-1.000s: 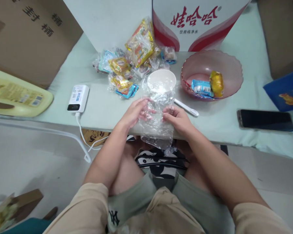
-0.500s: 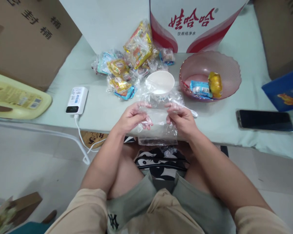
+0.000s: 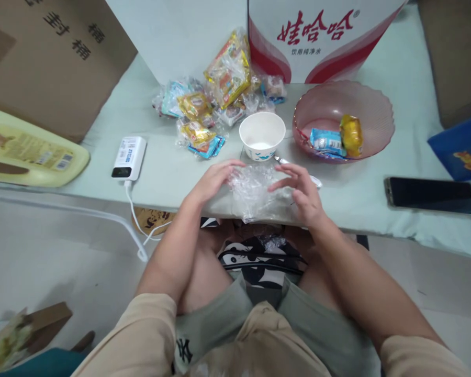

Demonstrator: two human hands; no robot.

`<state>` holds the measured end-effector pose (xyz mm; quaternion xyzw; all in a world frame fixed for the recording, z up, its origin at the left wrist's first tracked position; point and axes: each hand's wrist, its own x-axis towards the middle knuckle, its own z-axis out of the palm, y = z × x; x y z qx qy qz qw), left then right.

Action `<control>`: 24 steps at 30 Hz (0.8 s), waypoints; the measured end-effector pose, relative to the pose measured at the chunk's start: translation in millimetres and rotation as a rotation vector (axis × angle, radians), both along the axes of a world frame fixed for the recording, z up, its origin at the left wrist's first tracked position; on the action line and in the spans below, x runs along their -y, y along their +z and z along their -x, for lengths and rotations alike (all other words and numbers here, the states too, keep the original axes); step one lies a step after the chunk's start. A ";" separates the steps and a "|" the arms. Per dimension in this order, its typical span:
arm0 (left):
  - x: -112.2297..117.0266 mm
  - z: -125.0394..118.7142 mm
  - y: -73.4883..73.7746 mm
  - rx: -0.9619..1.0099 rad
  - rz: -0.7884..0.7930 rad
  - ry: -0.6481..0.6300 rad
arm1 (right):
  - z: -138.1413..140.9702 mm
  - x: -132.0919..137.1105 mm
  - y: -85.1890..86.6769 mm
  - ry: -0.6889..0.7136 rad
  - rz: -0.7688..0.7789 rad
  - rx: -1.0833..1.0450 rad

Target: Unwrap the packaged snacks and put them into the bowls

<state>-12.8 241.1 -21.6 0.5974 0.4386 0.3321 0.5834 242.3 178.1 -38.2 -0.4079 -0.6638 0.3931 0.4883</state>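
Note:
A crumpled clear plastic bag (image 3: 255, 196) lies at the near edge of the table, between my two hands. My left hand (image 3: 215, 180) rests on its left side with curled fingers touching the film. My right hand (image 3: 300, 191) hovers over its right side, fingers spread and partly on the plastic. Just beyond the bag stands a white paper bowl (image 3: 262, 135), upright. A white spoon (image 3: 298, 170) lies beside it, partly hidden by my right hand.
A pile of wrapped snacks (image 3: 215, 99) sits behind the bowl. A pink bowl (image 3: 377, 110) at right holds two snack packets. A power bank (image 3: 129, 156) with a cable lies left, a black phone (image 3: 432, 195) right. Cardboard boxes (image 3: 51, 57) stand behind.
The plastic bag, held up and stretched between both hands before, is now bunched down on the table edge. My right hand's fingers have opened out over it.

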 end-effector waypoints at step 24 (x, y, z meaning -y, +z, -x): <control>13.9 -24.4 13.1 0.377 0.340 -0.067 | 26.2 -16.5 2.2 0.120 0.522 -0.270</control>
